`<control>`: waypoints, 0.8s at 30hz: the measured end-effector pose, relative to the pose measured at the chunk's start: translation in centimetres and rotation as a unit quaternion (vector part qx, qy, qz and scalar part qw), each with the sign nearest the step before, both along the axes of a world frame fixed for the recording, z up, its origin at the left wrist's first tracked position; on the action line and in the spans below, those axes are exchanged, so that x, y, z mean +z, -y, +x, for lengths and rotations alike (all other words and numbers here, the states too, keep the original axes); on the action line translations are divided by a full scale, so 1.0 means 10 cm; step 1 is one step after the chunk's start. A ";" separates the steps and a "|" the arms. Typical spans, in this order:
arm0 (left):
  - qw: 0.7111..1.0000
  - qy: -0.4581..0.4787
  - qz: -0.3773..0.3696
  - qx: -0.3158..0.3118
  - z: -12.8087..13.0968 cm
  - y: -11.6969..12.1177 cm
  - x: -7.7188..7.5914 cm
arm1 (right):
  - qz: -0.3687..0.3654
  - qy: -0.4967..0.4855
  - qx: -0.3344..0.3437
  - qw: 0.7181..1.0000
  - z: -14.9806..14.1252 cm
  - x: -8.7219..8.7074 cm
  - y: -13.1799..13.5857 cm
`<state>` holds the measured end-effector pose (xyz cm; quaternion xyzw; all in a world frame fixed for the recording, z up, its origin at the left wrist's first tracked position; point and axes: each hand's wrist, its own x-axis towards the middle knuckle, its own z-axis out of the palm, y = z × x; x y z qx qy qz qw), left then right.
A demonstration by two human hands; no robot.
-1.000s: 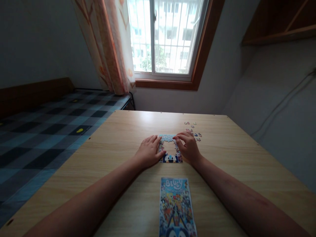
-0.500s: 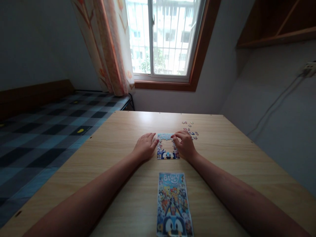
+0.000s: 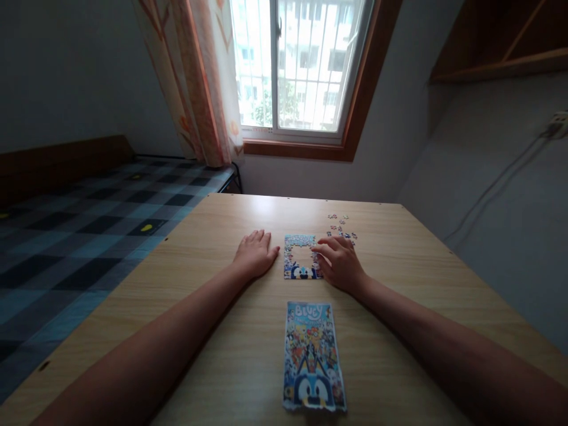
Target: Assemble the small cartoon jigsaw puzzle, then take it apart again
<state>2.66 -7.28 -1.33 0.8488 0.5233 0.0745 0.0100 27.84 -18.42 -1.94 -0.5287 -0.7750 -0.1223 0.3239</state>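
A partly assembled jigsaw puzzle [image 3: 304,273] lies on the wooden table, its border joined around a bare gap in the middle. Left of it, my left hand [image 3: 255,254] rests flat on the tabletop, fingers spread and holding nothing. My right hand [image 3: 341,260] is at the puzzle's right edge with curved fingers apart. Its fingertips reach over or touch that edge; I cannot tell which, and no piece shows between them. Beyond this hand lie several loose puzzle pieces [image 3: 342,222], some partly hidden by it. Nearer to me is a printed picture sheet [image 3: 313,355] lettered "BLUEY".
The wooden table [image 3: 239,367] reaches toward a barred window [image 3: 306,65] with a flowered curtain [image 3: 204,89]. A bed with a checked cover [image 3: 97,225] stands along the left. A shelf [image 3: 501,68] and a plugged-in cable [image 3: 501,171] are on the right wall.
My left hand has drawn back leftward from the puzzle and flattened on the table. My right hand has shifted slightly right and toward me, its fingers more parted. The view has tilted slightly.
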 end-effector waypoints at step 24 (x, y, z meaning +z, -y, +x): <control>0.992 -0.054 -0.004 0.118 -0.15 -0.34 0.04 | -0.055 -0.145 -0.363 0.919 1.38 -0.27 -0.78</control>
